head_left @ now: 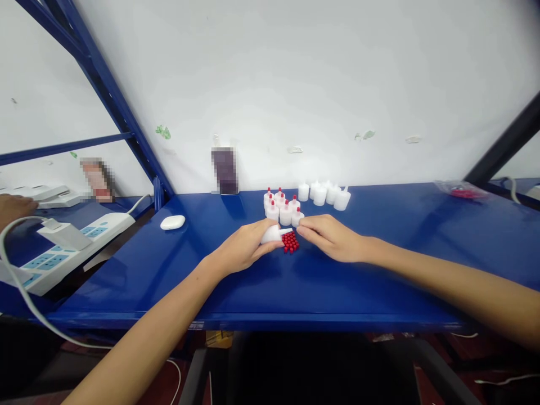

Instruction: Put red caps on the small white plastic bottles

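My left hand (246,245) is closed around a small white squeeze bottle (270,234), tilted on its side so that its bare nozzle points right. Just off the nozzle tip, the fingers of my right hand (331,238) are pinched together; what they hold, if anything, is hidden. Below the nozzle lies a cluster of small red caps (291,242) on the blue table (337,292). Behind my hands stand several white bottles with red caps (286,212). Farther right is a group of white bottles without red caps (319,194), one of them leaning.
A white earbud case (172,223) lies at the left. A blurred phone-like object (225,170) leans on the wall. A clear bag with red contents (462,191) lies at the back right. Beyond the left post are a power strip (76,247) and another person's hand (16,207).
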Action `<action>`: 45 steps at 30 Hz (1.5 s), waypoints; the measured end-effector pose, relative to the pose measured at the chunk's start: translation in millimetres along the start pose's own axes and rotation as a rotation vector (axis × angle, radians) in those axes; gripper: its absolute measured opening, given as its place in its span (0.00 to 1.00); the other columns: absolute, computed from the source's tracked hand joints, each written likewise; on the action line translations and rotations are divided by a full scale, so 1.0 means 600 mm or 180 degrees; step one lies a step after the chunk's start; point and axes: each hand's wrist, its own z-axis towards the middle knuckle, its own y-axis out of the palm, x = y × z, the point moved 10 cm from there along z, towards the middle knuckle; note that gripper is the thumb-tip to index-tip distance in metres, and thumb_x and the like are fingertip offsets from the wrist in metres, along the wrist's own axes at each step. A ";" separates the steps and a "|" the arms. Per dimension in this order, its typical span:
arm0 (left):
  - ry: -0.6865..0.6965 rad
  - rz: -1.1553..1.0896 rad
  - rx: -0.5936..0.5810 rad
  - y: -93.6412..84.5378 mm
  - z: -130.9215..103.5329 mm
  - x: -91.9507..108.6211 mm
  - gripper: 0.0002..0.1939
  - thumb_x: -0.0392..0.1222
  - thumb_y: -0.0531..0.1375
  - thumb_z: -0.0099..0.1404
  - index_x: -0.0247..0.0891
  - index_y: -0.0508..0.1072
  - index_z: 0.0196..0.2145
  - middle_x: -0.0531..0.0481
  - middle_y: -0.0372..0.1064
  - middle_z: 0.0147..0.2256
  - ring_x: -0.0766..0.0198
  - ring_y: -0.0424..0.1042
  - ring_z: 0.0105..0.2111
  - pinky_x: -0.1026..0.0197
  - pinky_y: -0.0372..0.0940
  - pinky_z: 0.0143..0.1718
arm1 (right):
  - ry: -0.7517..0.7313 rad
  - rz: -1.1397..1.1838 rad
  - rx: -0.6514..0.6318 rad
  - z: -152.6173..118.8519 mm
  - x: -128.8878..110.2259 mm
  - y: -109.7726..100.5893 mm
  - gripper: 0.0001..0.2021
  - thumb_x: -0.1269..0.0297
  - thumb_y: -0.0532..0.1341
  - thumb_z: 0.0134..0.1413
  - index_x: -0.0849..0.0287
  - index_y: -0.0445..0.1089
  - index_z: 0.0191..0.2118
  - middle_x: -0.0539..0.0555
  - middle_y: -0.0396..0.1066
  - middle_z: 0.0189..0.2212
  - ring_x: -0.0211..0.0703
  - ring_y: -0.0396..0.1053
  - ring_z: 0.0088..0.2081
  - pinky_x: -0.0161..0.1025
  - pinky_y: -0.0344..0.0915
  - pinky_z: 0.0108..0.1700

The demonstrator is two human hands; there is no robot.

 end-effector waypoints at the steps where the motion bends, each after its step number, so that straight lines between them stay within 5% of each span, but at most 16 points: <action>1: 0.0010 0.0023 0.0005 0.000 0.000 0.002 0.16 0.53 0.53 0.72 0.39 0.66 0.49 0.47 0.71 0.42 0.59 0.70 0.38 0.60 0.63 0.40 | 0.0034 0.0247 0.0147 0.000 -0.003 -0.007 0.18 0.58 0.46 0.70 0.57 0.57 0.27 0.48 0.61 0.24 0.38 0.58 0.26 0.37 0.54 0.32; 7: 0.0094 0.0006 0.0103 0.000 -0.002 0.004 0.16 0.51 0.53 0.73 0.39 0.65 0.52 0.45 0.70 0.44 0.58 0.70 0.40 0.60 0.64 0.42 | 0.0079 0.0685 0.0438 -0.004 -0.016 -0.013 0.12 0.59 0.50 0.69 0.58 0.65 0.37 0.51 0.68 0.32 0.39 0.64 0.32 0.36 0.59 0.36; 17: 0.0266 0.0381 0.0060 0.006 -0.009 0.026 0.16 0.52 0.52 0.73 0.37 0.64 0.48 0.46 0.69 0.40 0.60 0.69 0.35 0.59 0.63 0.39 | -0.0213 -0.0467 0.0201 -0.014 -0.031 0.008 0.16 0.59 0.45 0.72 0.57 0.65 0.36 0.51 0.68 0.29 0.40 0.63 0.28 0.37 0.56 0.32; 28: 0.0376 0.0684 -0.0234 0.029 -0.009 0.025 0.17 0.52 0.50 0.74 0.35 0.65 0.49 0.42 0.71 0.41 0.55 0.72 0.40 0.55 0.67 0.42 | 0.0036 0.0256 -0.0115 -0.016 -0.027 0.041 0.16 0.59 0.45 0.72 0.57 0.62 0.34 0.51 0.68 0.31 0.39 0.64 0.31 0.38 0.58 0.37; 33: 0.0284 0.0286 0.0149 0.005 -0.004 0.014 0.21 0.49 0.53 0.73 0.40 0.60 0.60 0.42 0.70 0.52 0.55 0.71 0.50 0.54 0.66 0.52 | 0.0409 0.0337 0.0235 -0.013 0.008 -0.026 0.15 0.60 0.49 0.68 0.58 0.60 0.28 0.48 0.61 0.25 0.37 0.59 0.27 0.36 0.54 0.32; 38: 0.0042 0.0304 0.0179 0.000 -0.005 0.000 0.18 0.50 0.54 0.73 0.40 0.63 0.56 0.44 0.70 0.51 0.55 0.72 0.49 0.54 0.66 0.50 | 0.1056 -0.0042 0.0534 0.026 0.081 -0.103 0.17 0.63 0.54 0.59 0.57 0.53 0.19 0.46 0.52 0.18 0.34 0.51 0.23 0.37 0.47 0.27; 45: -0.0038 0.0407 0.0087 0.000 -0.009 -0.005 0.18 0.46 0.50 0.73 0.37 0.63 0.57 0.43 0.69 0.48 0.55 0.71 0.44 0.53 0.65 0.48 | 0.1419 -0.0254 0.0154 0.079 0.122 -0.082 0.20 0.64 0.55 0.53 0.55 0.47 0.15 0.45 0.45 0.13 0.34 0.44 0.20 0.39 0.43 0.25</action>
